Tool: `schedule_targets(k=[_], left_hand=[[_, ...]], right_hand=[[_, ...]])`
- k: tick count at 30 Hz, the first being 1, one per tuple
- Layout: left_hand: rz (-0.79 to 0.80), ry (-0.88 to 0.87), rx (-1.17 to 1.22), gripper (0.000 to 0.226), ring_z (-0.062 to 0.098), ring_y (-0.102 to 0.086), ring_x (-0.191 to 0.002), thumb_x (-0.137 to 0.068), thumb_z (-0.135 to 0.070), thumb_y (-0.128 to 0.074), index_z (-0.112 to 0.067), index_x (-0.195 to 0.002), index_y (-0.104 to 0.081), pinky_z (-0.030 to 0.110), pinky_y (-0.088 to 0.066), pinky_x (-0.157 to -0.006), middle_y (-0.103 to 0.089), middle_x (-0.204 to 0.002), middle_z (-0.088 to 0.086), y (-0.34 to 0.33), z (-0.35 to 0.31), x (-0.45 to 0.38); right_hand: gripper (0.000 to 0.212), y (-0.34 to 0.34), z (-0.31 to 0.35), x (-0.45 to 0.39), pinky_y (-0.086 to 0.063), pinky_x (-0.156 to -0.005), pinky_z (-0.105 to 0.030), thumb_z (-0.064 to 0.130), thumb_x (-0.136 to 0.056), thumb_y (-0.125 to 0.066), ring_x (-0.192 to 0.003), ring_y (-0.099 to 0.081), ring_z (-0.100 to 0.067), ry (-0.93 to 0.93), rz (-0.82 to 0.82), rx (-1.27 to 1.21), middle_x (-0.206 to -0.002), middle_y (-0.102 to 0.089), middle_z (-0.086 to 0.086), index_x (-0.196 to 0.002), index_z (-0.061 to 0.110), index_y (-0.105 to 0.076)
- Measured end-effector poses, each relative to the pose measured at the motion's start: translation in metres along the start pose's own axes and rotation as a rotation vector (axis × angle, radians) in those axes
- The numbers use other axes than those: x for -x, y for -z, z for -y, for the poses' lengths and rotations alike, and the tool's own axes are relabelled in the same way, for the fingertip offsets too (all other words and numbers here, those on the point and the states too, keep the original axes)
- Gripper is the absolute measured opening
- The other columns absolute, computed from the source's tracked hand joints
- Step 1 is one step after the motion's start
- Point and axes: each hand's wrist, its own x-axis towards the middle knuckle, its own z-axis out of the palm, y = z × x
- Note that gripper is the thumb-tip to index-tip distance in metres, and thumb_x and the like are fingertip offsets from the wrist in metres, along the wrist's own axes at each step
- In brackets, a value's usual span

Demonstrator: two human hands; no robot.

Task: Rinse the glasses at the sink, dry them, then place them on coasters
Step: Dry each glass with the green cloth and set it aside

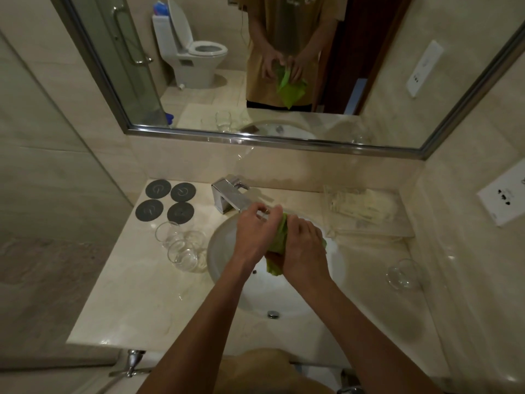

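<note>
Bathroom: sink (227, 237) in marble counter (142, 294), wall mirror (127, 81), toilet (196, 56) reflected.

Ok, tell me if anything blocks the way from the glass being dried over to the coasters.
The three glasses clustered left of the sink stand between the hands and the four coasters. The faucet sits just right of the coasters. The coasters themselves are bare.

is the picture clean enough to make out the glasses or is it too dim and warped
Head view: dim, warm light with wide-angle bending at the mirror frame; the clear glasses left of the sink show mainly by rim glints, the lone glass on the right is faint; both hands are slightly soft around the green cloth.
</note>
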Motion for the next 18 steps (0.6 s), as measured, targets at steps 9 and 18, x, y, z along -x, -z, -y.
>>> schedule_targets(k=[9, 18], left_hand=[[0.073, -0.062, 0.135, 0.021, 0.012, -0.060, -0.070, -0.092, -0.035, -0.067, -0.014, -0.097, -0.068, 0.025, -0.050, -0.059, -0.064, -0.080, 0.006, 0.009, -0.014, 0.004], [0.141, -0.153, 0.232, 0.033, 0.011, -0.058, -0.071, -0.084, -0.044, -0.061, -0.013, -0.095, -0.068, 0.029, -0.051, -0.064, -0.063, -0.083, 0.003, 0.008, -0.018, 0.003]], right_hand=[[0.068, 0.051, -0.006, -0.037, -0.060, -0.076, -0.036, 0.041, -0.065, -0.090, -0.088, -0.067, -0.016, -0.310, 0.560, -0.561, -0.098, -0.066, 0.004, -0.109, 0.026, -0.040], [0.067, 0.059, -0.022, -0.034, -0.057, -0.093, -0.045, 0.029, -0.068, -0.089, -0.103, -0.069, -0.022, -0.400, 0.667, -1.020, -0.114, -0.070, -0.004, -0.125, 0.023, -0.054]])
